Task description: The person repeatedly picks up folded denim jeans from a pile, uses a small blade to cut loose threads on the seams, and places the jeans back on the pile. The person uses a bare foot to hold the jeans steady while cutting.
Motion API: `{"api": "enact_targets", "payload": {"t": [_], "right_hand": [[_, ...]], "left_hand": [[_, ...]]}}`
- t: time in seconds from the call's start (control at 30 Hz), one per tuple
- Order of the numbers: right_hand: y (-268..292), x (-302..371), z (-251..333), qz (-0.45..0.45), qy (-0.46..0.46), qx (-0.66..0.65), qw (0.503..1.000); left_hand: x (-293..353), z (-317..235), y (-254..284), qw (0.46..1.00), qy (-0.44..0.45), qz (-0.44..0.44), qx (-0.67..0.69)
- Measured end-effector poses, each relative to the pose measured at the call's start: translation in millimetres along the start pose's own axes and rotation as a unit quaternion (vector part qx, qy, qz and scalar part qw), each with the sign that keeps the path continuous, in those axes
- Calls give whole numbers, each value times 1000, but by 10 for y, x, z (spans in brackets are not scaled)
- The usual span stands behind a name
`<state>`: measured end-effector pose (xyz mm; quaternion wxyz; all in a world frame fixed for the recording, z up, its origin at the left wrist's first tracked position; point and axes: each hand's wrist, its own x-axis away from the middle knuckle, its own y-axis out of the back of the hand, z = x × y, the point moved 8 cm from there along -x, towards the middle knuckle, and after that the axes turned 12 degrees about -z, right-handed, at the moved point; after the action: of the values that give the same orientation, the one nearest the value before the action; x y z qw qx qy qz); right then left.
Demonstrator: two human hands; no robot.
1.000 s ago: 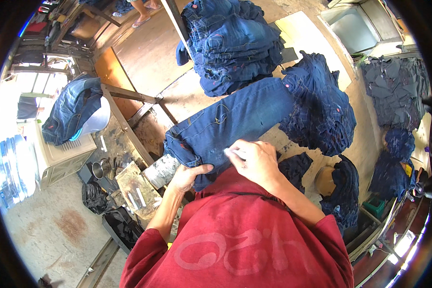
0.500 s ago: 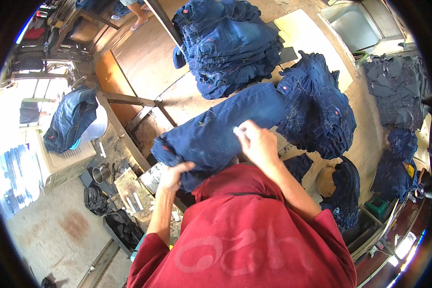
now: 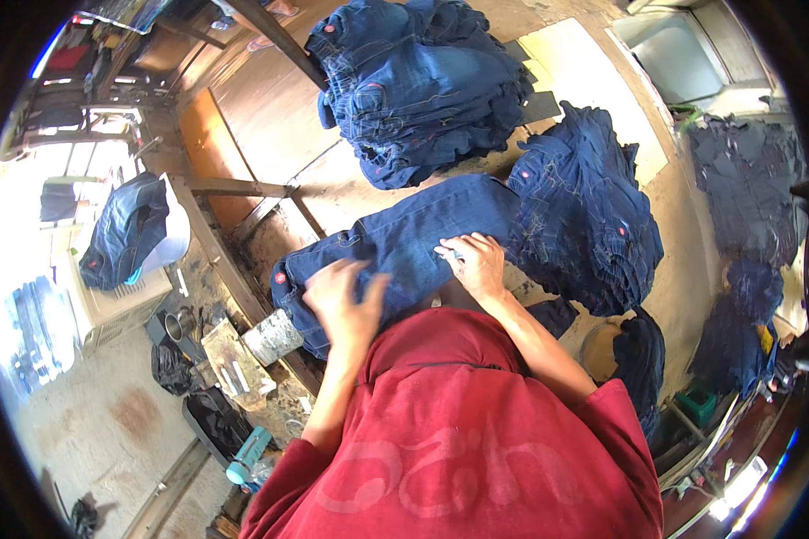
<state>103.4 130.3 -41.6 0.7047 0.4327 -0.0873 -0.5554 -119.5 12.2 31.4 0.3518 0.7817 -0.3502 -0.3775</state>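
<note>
A pair of dark blue jeans (image 3: 404, 229) lies stretched out in front of me, its red-badged end at the left. From under that end sticks out a worn, whitish speckled cylinder (image 3: 270, 337); how far it runs beneath the denim is hidden. My left hand (image 3: 343, 301), slightly blurred, is over the left part of the jeans, fingers spread and nothing in them. Against the denim at the middle right, my right hand (image 3: 476, 265) pinches a small pale stick (image 3: 449, 254), perhaps chalk, mostly covered by the fingers.
A tall jeans pile (image 3: 422, 90) stands ahead, and another heap of jeans (image 3: 589, 207) adjoins the right end. At left, a board (image 3: 234, 364) carries white sticks, with a metal cup (image 3: 182, 325) beside it. A wooden beam (image 3: 220, 256) runs past the left end.
My left hand has let go of the jeans' left end and opened above them. The jeans lie flatter, their red badge turned upward. My right hand has lowered slightly onto the denim.
</note>
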Motion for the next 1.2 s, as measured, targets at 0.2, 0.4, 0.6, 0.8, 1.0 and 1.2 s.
{"api": "enact_targets", "payload": {"t": [0.2,0.4,0.6,0.8,1.0,1.2], "right_hand": [[-4,-77,-84,25,50,31,998],[153,-78,-403,56,-73,28,995],[105,6,-381,102,-199,-89,971],[173,-36,-363,114,-208,-136,962],[188,12,-337,113,-179,-174,962],[154,4,-370,159,-201,-175,951]], "left_hand": [[219,-191,-873,990,-99,95,44],[271,-114,-633,995,-45,83,39],[378,-421,-971,910,237,305,153],[514,-585,-1268,742,451,283,407],[685,-503,-1359,720,473,250,441],[851,-362,-1265,652,526,307,451]]}}
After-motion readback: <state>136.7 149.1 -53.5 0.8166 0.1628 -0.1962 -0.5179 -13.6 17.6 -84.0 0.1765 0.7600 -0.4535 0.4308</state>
